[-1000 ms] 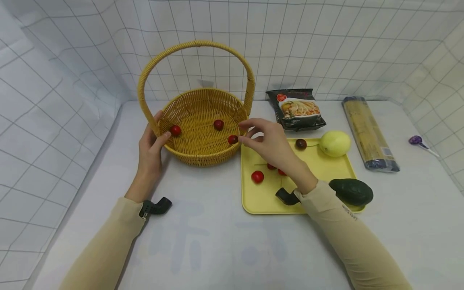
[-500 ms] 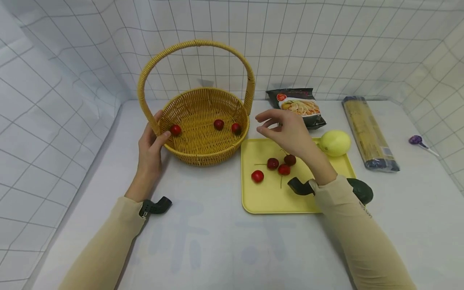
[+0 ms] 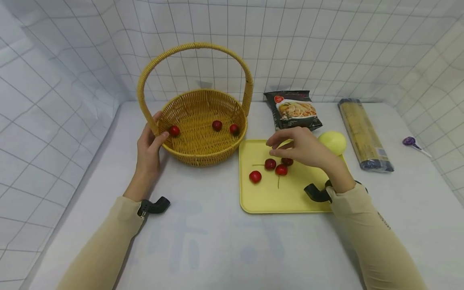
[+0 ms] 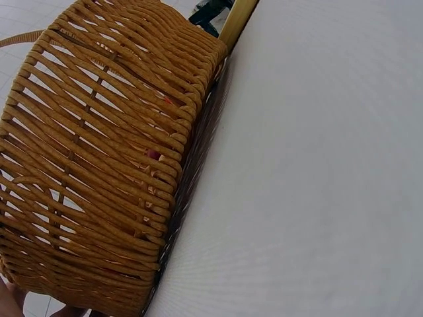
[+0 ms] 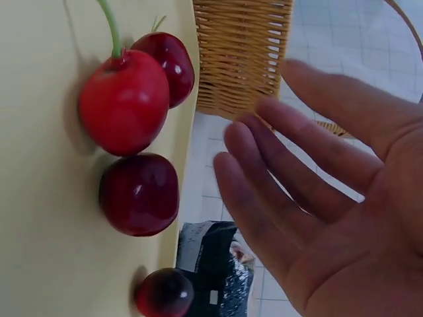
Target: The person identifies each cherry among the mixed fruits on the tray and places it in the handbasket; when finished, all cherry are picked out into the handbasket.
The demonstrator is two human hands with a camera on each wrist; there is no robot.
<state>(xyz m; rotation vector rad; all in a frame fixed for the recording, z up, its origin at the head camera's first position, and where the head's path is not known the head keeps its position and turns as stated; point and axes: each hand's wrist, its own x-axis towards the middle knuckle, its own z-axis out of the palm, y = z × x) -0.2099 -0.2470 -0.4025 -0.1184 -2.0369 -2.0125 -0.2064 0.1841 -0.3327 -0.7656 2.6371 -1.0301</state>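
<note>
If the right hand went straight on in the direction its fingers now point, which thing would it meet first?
Probably the basket: in the head view, the right hand points toward it across the tray. Height is unclear, so a lower path could touch a cherry there first.

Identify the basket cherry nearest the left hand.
The leftmost cherry, beside the left hand; the other two cherries lie in the right half of the basket.

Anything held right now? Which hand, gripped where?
Left hand holds the wicker basket by its left side, at the foot of the handle. Right hand holds nothing; it's above the yellow tray.
</note>
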